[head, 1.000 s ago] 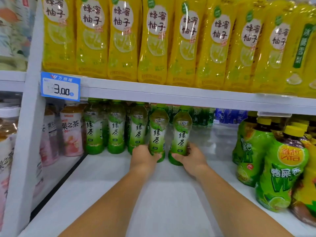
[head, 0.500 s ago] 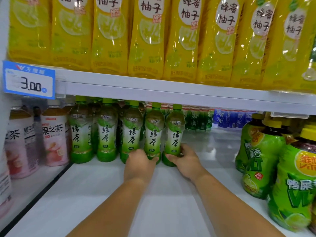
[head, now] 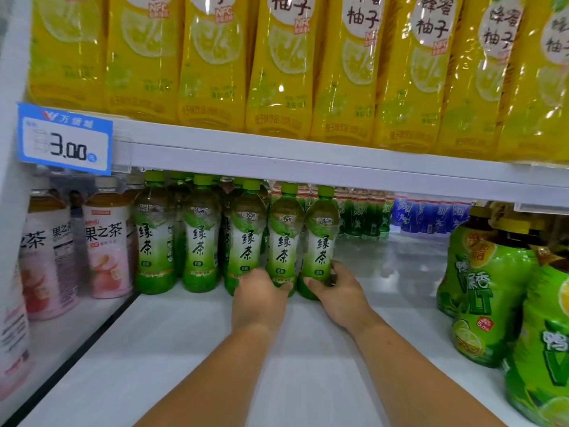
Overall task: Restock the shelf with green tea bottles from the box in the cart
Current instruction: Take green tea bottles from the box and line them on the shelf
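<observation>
Several green tea bottles with green caps stand upright in a row at the back of the white lower shelf [head: 191, 349]. My left hand [head: 260, 295] grips the base of one green tea bottle [head: 284, 232]. My right hand [head: 337, 291] wraps the base of the rightmost green tea bottle [head: 320, 232] beside it. Both bottles stand on the shelf and touch each other. More green tea bottles [head: 154, 232] stand to their left. The box and cart are out of view.
Pink fruit tea bottles [head: 106, 241] stand at the left past a black divider. Fat green bottles with yellow caps [head: 483, 288] crowd the right. Yellow pomelo drink bottles [head: 277, 63] fill the upper shelf, with a 3.00 price tag [head: 64, 138]. Bare shelf lies under my arms.
Both held bottles went from tilted and apart to upright and pushed back left against the row. The view has moved closer to the shelf.
</observation>
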`<action>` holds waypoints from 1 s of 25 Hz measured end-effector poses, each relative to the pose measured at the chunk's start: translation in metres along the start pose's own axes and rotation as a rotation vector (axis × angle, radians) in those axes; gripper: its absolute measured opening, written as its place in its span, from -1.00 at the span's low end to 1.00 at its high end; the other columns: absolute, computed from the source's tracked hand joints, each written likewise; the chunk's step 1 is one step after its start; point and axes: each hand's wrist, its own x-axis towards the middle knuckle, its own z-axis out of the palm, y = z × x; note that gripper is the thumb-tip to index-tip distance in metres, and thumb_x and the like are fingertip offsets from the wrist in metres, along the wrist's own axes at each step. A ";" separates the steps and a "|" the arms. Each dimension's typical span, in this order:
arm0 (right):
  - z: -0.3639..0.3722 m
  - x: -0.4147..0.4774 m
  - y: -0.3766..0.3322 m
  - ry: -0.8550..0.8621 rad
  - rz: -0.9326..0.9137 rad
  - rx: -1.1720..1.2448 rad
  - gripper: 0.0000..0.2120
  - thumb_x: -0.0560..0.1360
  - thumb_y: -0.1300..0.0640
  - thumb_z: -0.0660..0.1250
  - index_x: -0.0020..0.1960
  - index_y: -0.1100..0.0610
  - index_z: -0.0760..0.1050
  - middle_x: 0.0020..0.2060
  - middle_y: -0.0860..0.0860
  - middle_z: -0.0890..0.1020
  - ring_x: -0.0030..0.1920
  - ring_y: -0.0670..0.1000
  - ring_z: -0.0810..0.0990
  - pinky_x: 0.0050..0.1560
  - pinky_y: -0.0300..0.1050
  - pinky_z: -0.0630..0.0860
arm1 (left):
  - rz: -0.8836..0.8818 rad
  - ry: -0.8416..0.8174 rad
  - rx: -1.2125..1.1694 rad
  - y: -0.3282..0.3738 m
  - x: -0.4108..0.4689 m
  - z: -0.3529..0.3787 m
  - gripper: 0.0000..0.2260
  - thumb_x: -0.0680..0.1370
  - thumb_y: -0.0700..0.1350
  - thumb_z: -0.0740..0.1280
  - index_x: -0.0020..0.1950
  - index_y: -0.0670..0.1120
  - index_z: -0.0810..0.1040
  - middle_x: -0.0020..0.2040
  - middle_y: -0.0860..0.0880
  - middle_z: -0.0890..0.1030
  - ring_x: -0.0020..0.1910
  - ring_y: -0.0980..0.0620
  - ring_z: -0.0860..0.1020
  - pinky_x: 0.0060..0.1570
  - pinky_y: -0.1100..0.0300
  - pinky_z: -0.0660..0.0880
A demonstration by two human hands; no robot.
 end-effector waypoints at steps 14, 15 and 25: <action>-0.011 -0.029 -0.026 -0.133 0.103 -0.278 -0.65 0.57 0.01 0.30 0.31 0.10 0.44 0.14 0.07 0.61 0.01 0.03 0.51 -0.02 -0.19 0.38 | -0.038 -0.128 -0.101 0.001 -0.015 -0.014 -0.74 0.50 -0.01 0.39 0.12 -0.11 0.56 -0.02 -0.11 0.65 -0.01 -0.14 0.60 -0.06 0.15 0.47; -0.014 -0.034 -0.030 -0.136 0.125 -0.273 -0.66 0.58 0.00 0.27 0.31 0.09 0.45 0.14 0.07 0.61 0.02 0.03 0.52 -0.03 -0.18 0.38 | -0.051 -0.147 -0.122 0.003 -0.017 -0.017 -0.70 0.52 -0.02 0.38 0.19 -0.12 0.56 0.04 -0.11 0.65 0.05 -0.14 0.59 -0.01 0.17 0.46; -0.047 -0.119 -0.077 -0.185 0.207 -0.125 -0.62 0.68 0.03 0.14 0.46 0.10 0.37 0.22 -0.04 0.48 0.14 -0.10 0.40 0.04 -0.37 0.25 | -0.078 -0.415 -0.211 0.013 -0.061 -0.076 -0.56 0.65 0.03 0.26 0.49 -0.13 0.42 0.46 -0.08 0.47 0.42 -0.07 0.43 0.35 0.20 0.31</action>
